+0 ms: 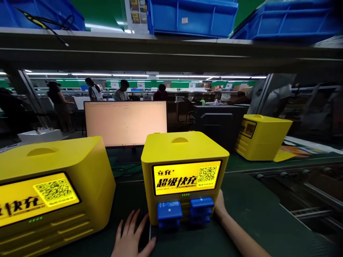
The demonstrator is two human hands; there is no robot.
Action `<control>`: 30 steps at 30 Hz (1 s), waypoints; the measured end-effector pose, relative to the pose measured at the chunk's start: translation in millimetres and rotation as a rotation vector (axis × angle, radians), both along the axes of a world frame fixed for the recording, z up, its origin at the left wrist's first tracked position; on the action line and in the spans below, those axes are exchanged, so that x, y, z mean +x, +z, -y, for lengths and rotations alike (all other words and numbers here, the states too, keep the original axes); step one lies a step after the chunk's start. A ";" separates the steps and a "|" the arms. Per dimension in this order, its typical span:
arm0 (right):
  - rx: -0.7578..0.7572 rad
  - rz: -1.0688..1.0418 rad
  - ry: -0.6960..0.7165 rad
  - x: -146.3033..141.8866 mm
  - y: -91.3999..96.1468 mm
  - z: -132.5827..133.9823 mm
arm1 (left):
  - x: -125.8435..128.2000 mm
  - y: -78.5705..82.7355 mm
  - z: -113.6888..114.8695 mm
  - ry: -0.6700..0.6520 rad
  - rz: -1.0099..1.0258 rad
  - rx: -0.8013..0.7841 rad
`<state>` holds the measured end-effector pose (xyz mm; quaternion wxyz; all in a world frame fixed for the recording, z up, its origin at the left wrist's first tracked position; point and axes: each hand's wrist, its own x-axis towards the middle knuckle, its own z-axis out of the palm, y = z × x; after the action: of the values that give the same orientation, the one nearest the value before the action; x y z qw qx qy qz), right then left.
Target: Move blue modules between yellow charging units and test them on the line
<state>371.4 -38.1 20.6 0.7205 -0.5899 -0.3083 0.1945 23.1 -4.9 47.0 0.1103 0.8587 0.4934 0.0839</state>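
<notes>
1. The left hand (131,237) lies at the lower centre of the frame, palm down on the dark green mat (254,214), fingers spread and holding nothing. Its fingertips come up just beside the lower left corner of the middle yellow charging box (184,157); whether they touch it cannot be told.
2. The right hand (219,207) is at the lower right of that same box, its forearm running in from the bottom right of the frame. The hand rests against the box's right side near the base, and most of the fingers are hidden behind the box, so how far they are spread cannot be told.
3. The middle yellow charging box stands upright on the mat between the two hands, its lit front screen with black characters and a square code facing the camera.
4. Below the screen, two blue power banks (184,212) stick out of the slots, one left and one right, sitting between the hands and touched by neither.
5. A second yellow box (48,185) fills the lower left of the frame, a third yellow box (261,137) stands at the right centre.
6. A bright monitor (125,123) stands behind the middle box; blue bins (191,16) sit on the shelf at the top.
7. Several people stand at far benches in the upper left.
</notes>
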 end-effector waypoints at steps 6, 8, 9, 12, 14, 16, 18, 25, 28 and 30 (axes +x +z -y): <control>-0.075 -0.157 0.117 -24.4 -11.6 68.8 | 17.0 22.0 20.3 0.084 0.614 -0.088; -0.074 -0.157 0.149 -27.9 -7.0 76.2 | 37.0 39.1 27.7 0.135 0.856 -0.273; -0.068 -0.143 0.158 -29.2 -3.7 76.9 | 48.2 47.1 30.7 0.152 0.954 -0.390; -0.048 -0.103 0.176 -31.6 6.2 74.2 | 74.9 62.0 37.2 0.196 1.168 -0.687; -0.038 -0.102 0.181 -32.3 10.3 72.6 | 81.1 62.5 40.9 0.231 1.220 -0.772; -0.033 -0.100 0.173 -32.6 12.4 72.3 | 78.3 58.4 44.9 0.247 1.191 -0.776; -0.037 -0.092 0.172 -32.7 13.2 72.7 | 71.3 53.6 48.6 0.241 1.141 -0.709; -0.060 -0.111 0.189 -32.0 12.1 73.0 | 68.9 48.5 50.9 0.268 1.139 -0.684; -0.053 -0.120 0.188 -32.2 12.9 73.2 | 75.0 50.6 48.2 0.266 1.201 -0.695; -0.050 -0.135 0.189 -32.7 14.0 73.6 | 77.0 52.4 47.3 0.287 1.231 -0.676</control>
<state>338.8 -111.7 34.6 0.7031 -0.5616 -0.3082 0.3085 100.1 -52.2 99.4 0.6164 0.5011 0.4490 0.4092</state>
